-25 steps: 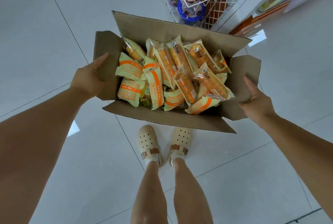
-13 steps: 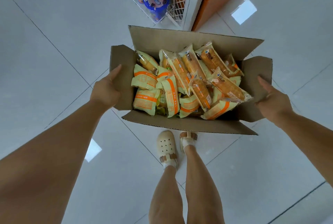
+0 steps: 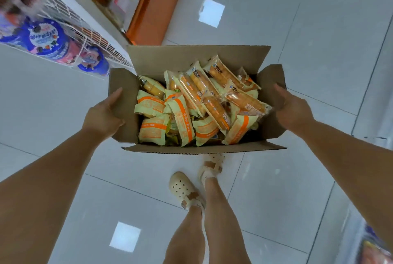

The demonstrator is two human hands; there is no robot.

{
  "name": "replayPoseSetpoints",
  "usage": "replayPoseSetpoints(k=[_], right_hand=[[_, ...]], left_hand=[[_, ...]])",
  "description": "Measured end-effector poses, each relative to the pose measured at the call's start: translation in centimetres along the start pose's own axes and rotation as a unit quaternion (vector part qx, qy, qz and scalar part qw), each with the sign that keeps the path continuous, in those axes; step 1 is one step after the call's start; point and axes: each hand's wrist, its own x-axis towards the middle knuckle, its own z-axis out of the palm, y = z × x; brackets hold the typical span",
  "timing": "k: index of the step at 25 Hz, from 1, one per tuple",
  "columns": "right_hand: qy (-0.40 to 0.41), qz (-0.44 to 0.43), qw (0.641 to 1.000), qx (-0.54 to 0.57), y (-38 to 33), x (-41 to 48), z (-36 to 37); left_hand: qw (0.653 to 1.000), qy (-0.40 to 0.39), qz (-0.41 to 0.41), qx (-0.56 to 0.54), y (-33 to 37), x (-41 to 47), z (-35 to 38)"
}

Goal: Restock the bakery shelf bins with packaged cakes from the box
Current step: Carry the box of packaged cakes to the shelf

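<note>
An open cardboard box (image 3: 191,56) hangs in front of me above the tiled floor, carried at both ends. My left hand (image 3: 103,118) grips its left flap, thumb lying on the inside face. My right hand (image 3: 292,108) holds the right flap the same way. Inside lie several packaged cakes: pale yellow wrappers with orange bands (image 3: 153,128) on the left and front, and clear wrappers showing long golden cakes (image 3: 214,108) across the middle and right.
A white wire rack (image 3: 70,19) with blue and pink tubs (image 3: 51,40) stands at upper left. Beside it runs a shelf unit with an orange base panel (image 3: 155,8). My sandalled feet (image 3: 184,189) are below the box. More packaged goods (image 3: 374,246) show at bottom right.
The view has swung right: the wire rack and shelf slid from the top centre to the upper left. My feet have stepped. Both hands keep the same hold on the box.
</note>
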Motion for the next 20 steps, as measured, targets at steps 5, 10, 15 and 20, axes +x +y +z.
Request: replayPoseSetpoints(k=[5,10,15,20], right_hand=[[0.026,0.061,0.997,0.042,5.0,0.3,-3.9],[0.025,0.085,0.989,0.114,9.7,2.7,-8.4],[0.004,0.111,0.968,0.226,14.0,5.5,-13.0],[0.017,0.130,0.957,0.258,15.4,9.0,-16.4]], left_hand=[[0.998,-0.037,0.053,0.020,8.0,2.5,0.5],[0.994,-0.058,0.093,0.021,15.7,4.9,0.4],[0.992,-0.084,0.090,-0.021,22.8,8.1,-0.8],[0.992,-0.090,0.092,-0.020,30.4,10.5,-1.7]])
